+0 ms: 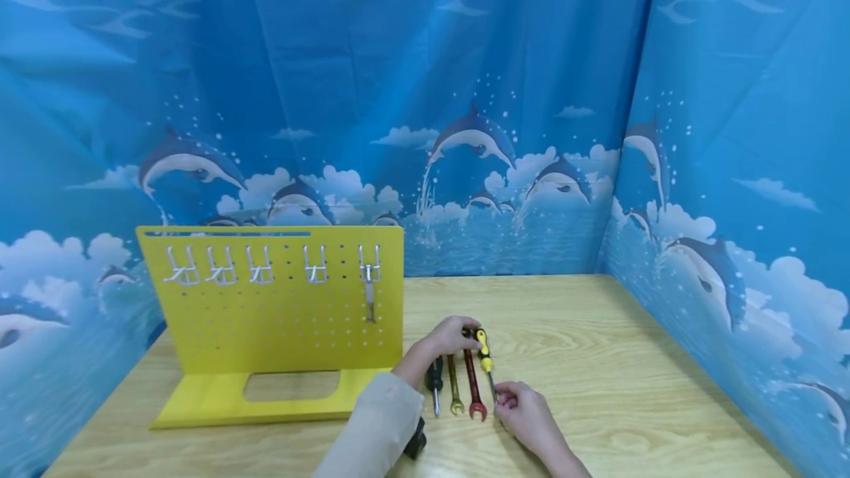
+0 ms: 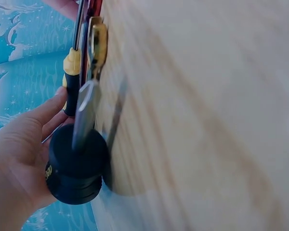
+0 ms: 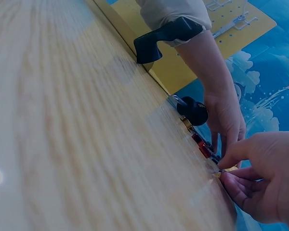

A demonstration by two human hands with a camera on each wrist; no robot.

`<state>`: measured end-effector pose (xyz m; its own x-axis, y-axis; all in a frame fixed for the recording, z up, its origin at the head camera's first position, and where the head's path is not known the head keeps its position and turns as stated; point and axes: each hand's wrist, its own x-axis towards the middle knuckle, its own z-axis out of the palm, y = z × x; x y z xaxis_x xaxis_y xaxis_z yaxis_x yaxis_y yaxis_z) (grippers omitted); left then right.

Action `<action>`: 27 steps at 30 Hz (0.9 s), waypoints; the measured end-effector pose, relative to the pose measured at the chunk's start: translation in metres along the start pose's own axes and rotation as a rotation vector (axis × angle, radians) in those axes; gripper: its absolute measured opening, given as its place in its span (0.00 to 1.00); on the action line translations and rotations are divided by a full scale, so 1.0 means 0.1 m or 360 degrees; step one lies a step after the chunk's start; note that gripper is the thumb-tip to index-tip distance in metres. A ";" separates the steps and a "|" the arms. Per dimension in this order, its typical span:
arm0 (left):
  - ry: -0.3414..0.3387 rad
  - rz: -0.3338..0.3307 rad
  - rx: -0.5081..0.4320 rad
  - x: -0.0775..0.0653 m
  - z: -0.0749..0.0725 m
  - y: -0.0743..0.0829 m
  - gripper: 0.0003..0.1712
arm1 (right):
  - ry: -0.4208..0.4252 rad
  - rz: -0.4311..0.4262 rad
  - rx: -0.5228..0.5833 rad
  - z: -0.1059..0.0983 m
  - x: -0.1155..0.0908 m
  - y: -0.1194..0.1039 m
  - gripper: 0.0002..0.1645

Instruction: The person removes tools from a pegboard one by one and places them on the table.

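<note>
A yellow-and-black screwdriver [image 1: 485,352] lies at the right end of a row of tools on the table. My left hand [image 1: 451,336] pinches its handle at the far end, thumb against the black grip in the left wrist view. With thumb and fingers, my right hand [image 1: 527,416] pinches the metal shaft near its tip. Left of it are a red wrench [image 1: 474,386], a gold-coloured wrench [image 1: 454,386] and a black-handled screwdriver [image 1: 434,376], side by side. The far ends of the wrenches are partly hidden under my left hand.
A yellow pegboard [image 1: 279,338] stands on the table at the left, with several metal hooks [image 1: 259,265] along its upper part. A silver tool [image 1: 370,297] hangs from the rightmost hook. Blue dolphin-print curtains [image 1: 518,80] enclose the wooden table [image 1: 631,360].
</note>
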<state>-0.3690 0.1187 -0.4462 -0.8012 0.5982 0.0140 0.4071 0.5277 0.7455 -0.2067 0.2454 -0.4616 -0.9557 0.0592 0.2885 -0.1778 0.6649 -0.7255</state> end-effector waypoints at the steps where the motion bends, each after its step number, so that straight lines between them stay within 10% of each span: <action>1: -0.0001 -0.0001 0.0003 -0.01 -0.01 0.00 0.25 | 0.0004 0.0003 -0.0003 0.00 0.00 0.00 0.16; 27: 0.0164 0.0287 0.0151 -0.26 -0.24 0.23 0.24 | 0.0351 0.0099 0.0163 -0.06 0.05 -0.06 0.07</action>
<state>-0.3489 0.1011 -0.4134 -0.7504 0.6258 0.2130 0.5833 0.4753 0.6587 -0.2085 0.2465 -0.4522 -0.8931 0.2662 0.3627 -0.1540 0.5766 -0.8024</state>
